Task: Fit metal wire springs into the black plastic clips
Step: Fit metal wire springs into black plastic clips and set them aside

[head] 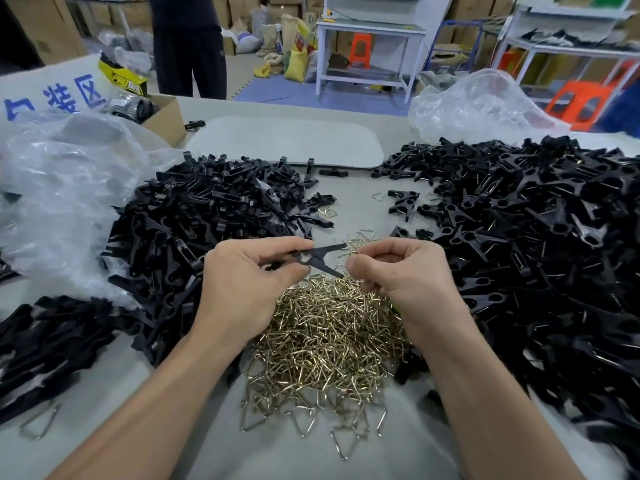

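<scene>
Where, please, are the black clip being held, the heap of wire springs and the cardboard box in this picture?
black plastic clip (pixel 313 255), head view, on the hub where its arms meet.
heap of wire springs (pixel 329 327), head view, middle of the heap.
cardboard box (pixel 166 121), head view, its near side wall.

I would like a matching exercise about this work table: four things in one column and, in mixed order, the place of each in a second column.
1. single black plastic clip
2. heap of brass-coloured wire springs
3. brown cardboard box
4. pale grey flat board

a. far left of the table
b. pinched in the left hand
c. far middle of the table
d. near middle of the table

Pairs: 1-b, 2-d, 3-a, 4-c.
</scene>
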### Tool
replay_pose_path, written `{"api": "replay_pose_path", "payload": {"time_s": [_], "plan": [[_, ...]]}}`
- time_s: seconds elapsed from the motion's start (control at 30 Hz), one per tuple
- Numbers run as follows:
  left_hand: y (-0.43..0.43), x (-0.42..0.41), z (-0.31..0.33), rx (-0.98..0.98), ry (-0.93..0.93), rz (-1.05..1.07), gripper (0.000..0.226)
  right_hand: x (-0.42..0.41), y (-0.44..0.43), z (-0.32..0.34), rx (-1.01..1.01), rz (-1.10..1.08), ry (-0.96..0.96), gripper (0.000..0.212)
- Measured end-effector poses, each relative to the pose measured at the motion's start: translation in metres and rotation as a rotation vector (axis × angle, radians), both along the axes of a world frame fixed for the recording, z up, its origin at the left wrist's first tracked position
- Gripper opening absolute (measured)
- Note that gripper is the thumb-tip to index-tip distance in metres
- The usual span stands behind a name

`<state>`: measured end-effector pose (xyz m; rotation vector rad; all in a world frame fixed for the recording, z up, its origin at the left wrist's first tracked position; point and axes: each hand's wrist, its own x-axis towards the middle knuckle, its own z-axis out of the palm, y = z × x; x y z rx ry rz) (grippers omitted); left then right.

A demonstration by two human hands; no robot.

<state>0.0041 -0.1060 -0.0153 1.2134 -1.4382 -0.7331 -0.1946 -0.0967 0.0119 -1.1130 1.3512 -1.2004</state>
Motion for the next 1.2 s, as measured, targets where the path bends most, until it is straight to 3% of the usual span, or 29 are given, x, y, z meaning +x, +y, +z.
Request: {"api": "replay_pose_path", "payload": {"time_s": [0.33, 0.57, 0.7, 0.73, 0.8, 0.87, 0.93, 1.07, 1.2], "plan": [[0.003, -0.006, 0.003, -0.005, -0.007, -0.004, 0.048, 0.000, -0.001, -0.003, -0.037, 0.056, -0.111, 0.016], [-0.003, 0.005, 0.005, -0.028, 0.030, 0.157, 0.055, -0.007, -0.017, -0.002, 0.050, 0.043, 0.121, 0.009], [-0.006, 0.012, 0.007, -0.034, 0.025, 0.248, 0.051, 0.003, -0.040, -0.001, 0.106, -0.113, -0.325, 0.020], [-0.006, 0.013, 0.007, -0.034, 0.023, 0.259, 0.048, 0.007, -0.044, -0.003, 0.108, -0.108, -0.271, 0.020], [-0.007, 0.015, 0.006, -0.041, 0.023, 0.265, 0.045, 0.010, -0.050, -0.011, 0.049, -0.091, 0.188, 0.013], [-0.009, 0.016, 0.006, -0.050, 0.023, 0.262, 0.043, 0.013, -0.057, -0.017, -0.029, -0.090, 0.657, 0.020], [-0.010, 0.016, 0.006, -0.047, 0.022, 0.255, 0.042, 0.016, -0.066, -0.020, -0.055, -0.030, 0.931, 0.021], [-0.009, 0.017, 0.005, -0.031, 0.019, 0.238, 0.041, 0.023, -0.083, -0.018, -0.076, 0.084, 1.191, 0.008], [-0.008, 0.018, 0.007, -0.028, 0.006, 0.228, 0.041, 0.032, -0.084, -0.015, -0.130, 0.109, 1.351, 0.013]]}}
